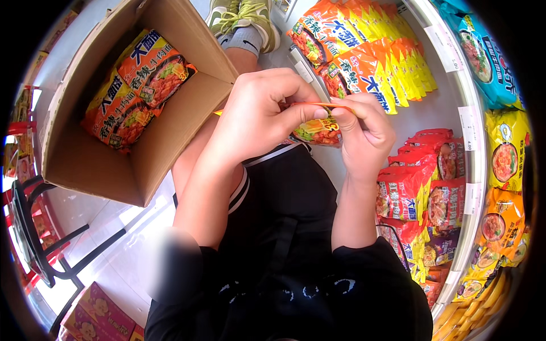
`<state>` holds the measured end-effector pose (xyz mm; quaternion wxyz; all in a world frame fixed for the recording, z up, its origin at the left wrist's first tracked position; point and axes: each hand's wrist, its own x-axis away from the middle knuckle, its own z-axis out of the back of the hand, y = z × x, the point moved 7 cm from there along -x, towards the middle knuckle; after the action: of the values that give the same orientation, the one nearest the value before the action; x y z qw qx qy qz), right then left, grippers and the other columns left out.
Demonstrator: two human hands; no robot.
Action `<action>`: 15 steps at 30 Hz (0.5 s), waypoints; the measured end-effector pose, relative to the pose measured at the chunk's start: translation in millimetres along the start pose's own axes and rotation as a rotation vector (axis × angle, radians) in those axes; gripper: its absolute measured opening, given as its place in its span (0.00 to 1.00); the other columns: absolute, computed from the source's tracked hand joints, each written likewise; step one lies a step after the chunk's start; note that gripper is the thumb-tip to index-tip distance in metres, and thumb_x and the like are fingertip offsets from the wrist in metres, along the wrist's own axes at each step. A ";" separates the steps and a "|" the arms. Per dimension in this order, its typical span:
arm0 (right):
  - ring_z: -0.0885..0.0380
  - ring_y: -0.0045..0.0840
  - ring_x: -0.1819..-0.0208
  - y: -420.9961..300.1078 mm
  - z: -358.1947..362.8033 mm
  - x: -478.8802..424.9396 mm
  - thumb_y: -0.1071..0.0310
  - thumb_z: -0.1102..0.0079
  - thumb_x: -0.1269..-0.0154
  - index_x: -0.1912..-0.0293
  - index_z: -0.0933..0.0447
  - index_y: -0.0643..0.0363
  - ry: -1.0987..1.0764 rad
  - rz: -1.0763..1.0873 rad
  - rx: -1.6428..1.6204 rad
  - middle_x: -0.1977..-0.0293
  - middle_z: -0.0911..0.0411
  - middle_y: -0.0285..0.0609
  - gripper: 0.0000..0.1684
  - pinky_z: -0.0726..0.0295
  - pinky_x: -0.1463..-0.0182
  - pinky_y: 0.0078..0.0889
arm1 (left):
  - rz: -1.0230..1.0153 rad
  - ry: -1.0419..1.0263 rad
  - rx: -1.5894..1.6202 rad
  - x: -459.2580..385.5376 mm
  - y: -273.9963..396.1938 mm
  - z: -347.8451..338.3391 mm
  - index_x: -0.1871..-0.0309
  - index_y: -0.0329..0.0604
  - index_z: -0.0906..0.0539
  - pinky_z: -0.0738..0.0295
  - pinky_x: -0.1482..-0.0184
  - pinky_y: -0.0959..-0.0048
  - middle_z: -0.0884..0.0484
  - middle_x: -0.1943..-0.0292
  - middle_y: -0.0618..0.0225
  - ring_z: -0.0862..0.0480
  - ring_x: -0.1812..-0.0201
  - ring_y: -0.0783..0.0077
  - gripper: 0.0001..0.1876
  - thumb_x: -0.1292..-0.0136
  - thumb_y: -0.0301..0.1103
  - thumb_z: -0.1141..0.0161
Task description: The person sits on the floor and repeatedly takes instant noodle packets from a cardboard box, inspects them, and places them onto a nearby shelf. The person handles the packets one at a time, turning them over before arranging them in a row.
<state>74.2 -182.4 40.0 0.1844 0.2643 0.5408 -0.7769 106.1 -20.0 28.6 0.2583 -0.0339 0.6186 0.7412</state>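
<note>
Above my lap, my left hand (266, 113) and my right hand (367, 130) pinch the upper edge of an orange instant noodle packet (318, 133). Their thumbs and forefingers almost meet along that edge. Much of the packet is hidden behind the left hand; a food picture shows below the fingers. To the left, an open cardboard box (179, 128) leans tilted by my leg, with several orange and yellow noodle packets (149, 70) lying inside it. Matching packets (354, 68) stand in rows on the low shelf at the upper right.
Red noodle packets (405, 192) fill the shelf beside my right arm. A shelf edge with price tags (469, 128) curves along the right, with other noodle packets (505, 149) beyond it. A black metal frame (76, 264) and a purple carton (98, 313) stand at the lower left.
</note>
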 end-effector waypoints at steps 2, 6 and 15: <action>0.26 0.21 0.72 -2.1 -1.3 0.3 0.71 0.27 0.41 0.63 0.15 0.64 -0.012 0.017 0.042 0.73 0.23 0.37 0.08 0.29 0.67 0.20 | 0.033 -0.012 0.035 2.1 -5.1 0.1 0.67 0.33 0.15 0.26 0.71 0.80 0.17 0.72 0.67 0.18 0.72 0.80 0.05 0.43 0.23 0.28; 0.27 0.21 0.74 -1.6 0.6 2.0 0.70 0.29 0.39 0.64 0.16 0.64 -0.060 0.021 0.063 0.74 0.24 0.37 0.08 0.30 0.69 0.21 | -0.055 -0.020 0.026 0.5 -1.8 1.4 0.68 0.33 0.16 0.26 0.71 0.78 0.18 0.72 0.67 0.19 0.72 0.78 0.06 0.44 0.23 0.28; 0.28 0.22 0.71 -8.0 31.0 -5.8 0.69 0.30 0.38 0.64 0.18 0.66 0.043 0.100 0.095 0.73 0.25 0.38 0.09 0.31 0.67 0.22 | -0.254 0.008 -0.215 -5.1 7.3 -3.3 0.68 0.35 0.17 0.26 0.69 0.72 0.20 0.72 0.64 0.20 0.70 0.67 0.09 0.47 0.27 0.27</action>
<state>67.7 -208.7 58.0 0.1987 0.3161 0.4934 -0.7856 106.5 -25.6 36.3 0.3423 -0.1423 0.5277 0.7643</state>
